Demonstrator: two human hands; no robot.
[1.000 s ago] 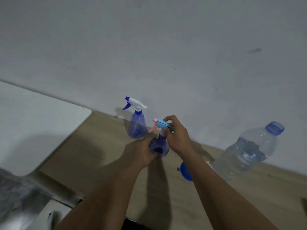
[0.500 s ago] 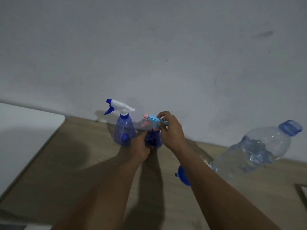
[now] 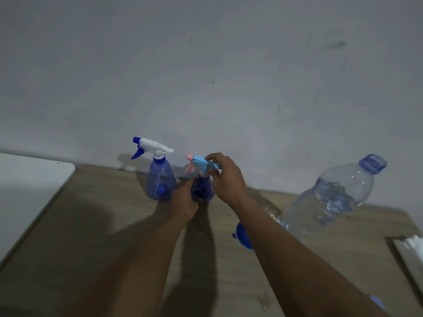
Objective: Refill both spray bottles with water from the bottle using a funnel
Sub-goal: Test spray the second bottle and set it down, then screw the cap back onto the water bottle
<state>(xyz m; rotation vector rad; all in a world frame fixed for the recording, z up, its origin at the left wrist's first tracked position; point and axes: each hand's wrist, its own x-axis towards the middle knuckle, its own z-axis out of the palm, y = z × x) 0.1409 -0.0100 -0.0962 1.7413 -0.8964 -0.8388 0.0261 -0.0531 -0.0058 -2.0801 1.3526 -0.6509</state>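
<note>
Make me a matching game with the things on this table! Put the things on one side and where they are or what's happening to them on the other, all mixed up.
Things:
1. spray bottle with the white top
2. spray bottle with the light blue top
3. big water bottle
4. blue funnel

States:
A. partly hidden behind the right forearm
B. held by both hands
C. standing alone near the wall, untouched
D. open, no cap on

Pairs: 1-C, 2-B, 3-D, 4-A
</note>
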